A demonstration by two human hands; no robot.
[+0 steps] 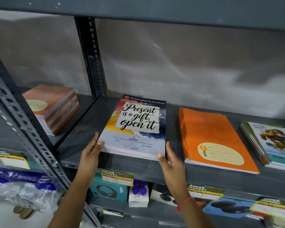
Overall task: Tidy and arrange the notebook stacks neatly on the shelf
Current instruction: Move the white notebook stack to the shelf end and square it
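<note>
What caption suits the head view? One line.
The left hand and right hand press the sides of a notebook stack on the grey shelf, beside an orange stack.

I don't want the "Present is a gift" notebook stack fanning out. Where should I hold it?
Probably its two front corners, one hand from each side: the notebook stack lies flat, both long sides free, front edge at the shelf lip.

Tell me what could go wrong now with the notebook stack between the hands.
1. The "Present is a gift" notebook stack sits at the shelf's front lip; the left hand and right hand only press its near corners, so lower notebooks may slip off.
2. The orange Youva stack is fanned; a sideways push could skew it further.
</note>
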